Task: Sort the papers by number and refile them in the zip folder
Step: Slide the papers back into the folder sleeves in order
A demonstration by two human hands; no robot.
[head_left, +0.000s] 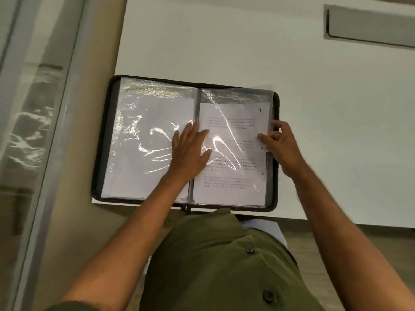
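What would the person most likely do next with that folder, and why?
Probably turn the right sleeve over to the left. The right hand pinches its outer edge, the left hand lies flat by the spine of the folder, and the paper marked 9 already sits inside.

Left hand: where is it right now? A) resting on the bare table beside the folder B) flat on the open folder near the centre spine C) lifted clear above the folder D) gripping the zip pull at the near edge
B: the left hand lies with straight fingers on the plastic sleeves of the open zip folder, across its centre spine, while the right hand pinches the outer edge of the right-hand sleeve.
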